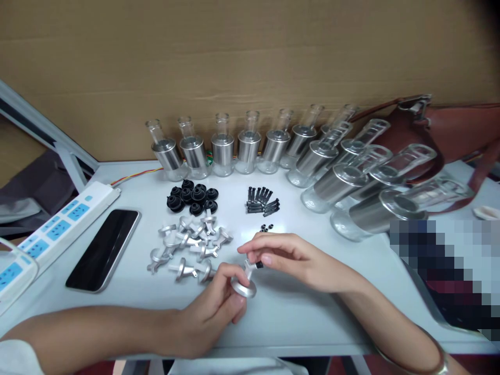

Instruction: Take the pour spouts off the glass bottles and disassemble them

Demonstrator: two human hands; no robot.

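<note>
Near the front of the table, my left hand (216,307) is closed on a silver metal part (244,287) with a round base and a forked stem pointing up. My right hand (292,258) is at the top of that stem, its thumb and fingers pinched beside a small black piece (258,264). Behind my left hand lies a pile of similar silver parts (189,239). Black round caps (191,197) are heaped behind that pile. Several black pins (258,195) lie in rows at the middle, with tiny black pieces (266,227) just behind my right hand.
Glass bottles with metal sleeves (222,148) stand along the back and the right side. A white power strip (50,234) and a phone (103,250) lie at the left. A brown bag (461,130) rests at the back right, near a partly pixelated dark device (441,302).
</note>
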